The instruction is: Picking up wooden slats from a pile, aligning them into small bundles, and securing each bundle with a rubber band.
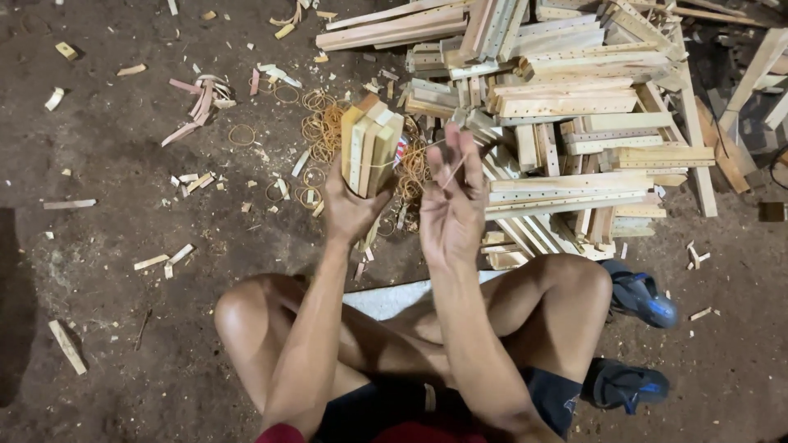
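My left hand [351,207] grips a bundle of short wooden slats [371,145], held upright in front of me. A thin rubber band [427,157] runs from the bundle across to my right hand [452,205], whose raised fingers pull it taut. Both hands are lifted above my bent knees. Behind the bundle, many loose rubber bands [322,125] lie heaped on the dirt floor.
A large pile of drilled wooden slats [574,107] fills the upper right. Wood scraps and offcuts [197,98] litter the brown dirt floor at left. Two blue sandals [644,297] lie by my right leg. A white sheet [386,297] lies under my legs.
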